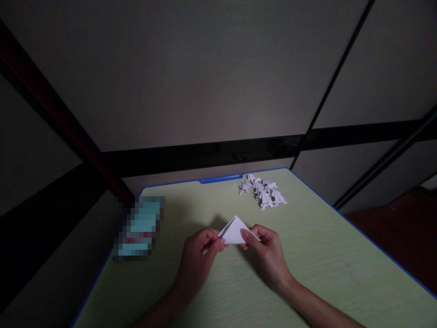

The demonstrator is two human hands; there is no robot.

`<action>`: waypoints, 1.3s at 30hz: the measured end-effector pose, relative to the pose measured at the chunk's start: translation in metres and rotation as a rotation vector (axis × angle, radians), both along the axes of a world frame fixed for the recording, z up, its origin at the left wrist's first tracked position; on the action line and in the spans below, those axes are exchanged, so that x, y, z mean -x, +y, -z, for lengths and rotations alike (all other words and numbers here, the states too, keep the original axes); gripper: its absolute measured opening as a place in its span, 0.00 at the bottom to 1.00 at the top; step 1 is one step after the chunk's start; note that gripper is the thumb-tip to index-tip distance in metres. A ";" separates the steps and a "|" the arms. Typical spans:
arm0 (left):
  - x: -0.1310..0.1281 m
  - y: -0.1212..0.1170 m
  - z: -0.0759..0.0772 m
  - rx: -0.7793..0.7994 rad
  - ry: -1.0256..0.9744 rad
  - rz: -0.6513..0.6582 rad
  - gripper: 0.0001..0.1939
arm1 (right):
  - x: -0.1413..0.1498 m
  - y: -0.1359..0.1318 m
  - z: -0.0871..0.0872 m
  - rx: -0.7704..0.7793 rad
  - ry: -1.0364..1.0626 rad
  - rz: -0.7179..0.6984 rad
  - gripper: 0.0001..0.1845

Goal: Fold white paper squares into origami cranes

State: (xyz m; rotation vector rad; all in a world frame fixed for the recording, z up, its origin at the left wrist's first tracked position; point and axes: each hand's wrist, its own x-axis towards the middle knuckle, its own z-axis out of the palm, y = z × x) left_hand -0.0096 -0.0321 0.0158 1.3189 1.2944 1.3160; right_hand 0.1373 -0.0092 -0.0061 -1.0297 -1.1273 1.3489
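Note:
A white sheet of paper (235, 232), folded into a triangle with its point away from me, is held between my two hands above the table. My left hand (200, 255) pinches its left corner between thumb and fingers. At the other side, my right hand (269, 253) grips the paper with the thumb flat on its face and the fingers behind. A loose fold shows along the upper left edge. Beyond my hands lies a cluster of small folded white paper figures (266, 193), several of them close together.
The pale green table (324, 255) has a blue edge and a blue strip (221, 179) at its far side. A blurred-out flat, light-blue object (141, 228) lies at the left edge. Behind the table stand large panelled doors (205, 82) with a black band.

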 end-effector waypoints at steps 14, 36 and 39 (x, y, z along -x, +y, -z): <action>-0.001 0.001 -0.003 0.246 -0.153 0.027 0.15 | -0.004 0.000 -0.004 0.086 -0.007 -0.121 0.15; 0.001 0.002 -0.006 0.298 -0.083 -0.124 0.11 | -0.001 -0.005 -0.009 -0.018 -0.107 -0.040 0.16; 0.001 0.003 -0.004 0.291 -0.070 -0.123 0.10 | -0.001 -0.005 -0.009 -0.015 -0.112 -0.022 0.16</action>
